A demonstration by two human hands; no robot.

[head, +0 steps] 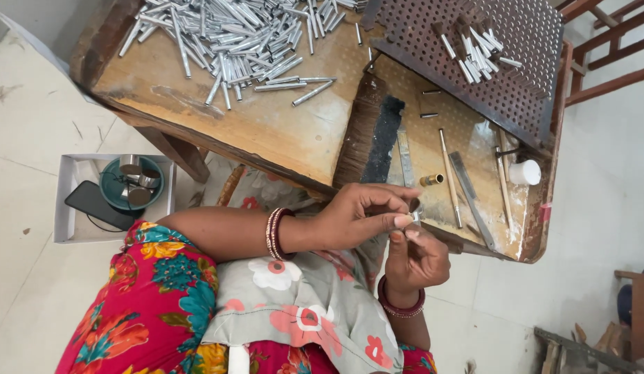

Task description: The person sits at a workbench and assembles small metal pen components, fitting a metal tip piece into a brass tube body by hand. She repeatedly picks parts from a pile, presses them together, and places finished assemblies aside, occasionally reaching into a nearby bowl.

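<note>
- over the near edge of the wooden workbench (266, 131), the left hand (350, 218) and right hand (415, 260) are meeting, fingertips pinching together on a small silver piece (413, 219).
- behind them, loose metal tubes (232, 41) are lying heaped, beside a perforated board (516, 90).

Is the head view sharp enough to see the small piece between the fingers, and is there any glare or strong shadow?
In the head view, light is soft and even, with no hard shadows; the metal tubes show bright glints; the small piece pinched between left hand and right hand is too tiny to identify; straight edges bend slightly near the frame borders.
</note>
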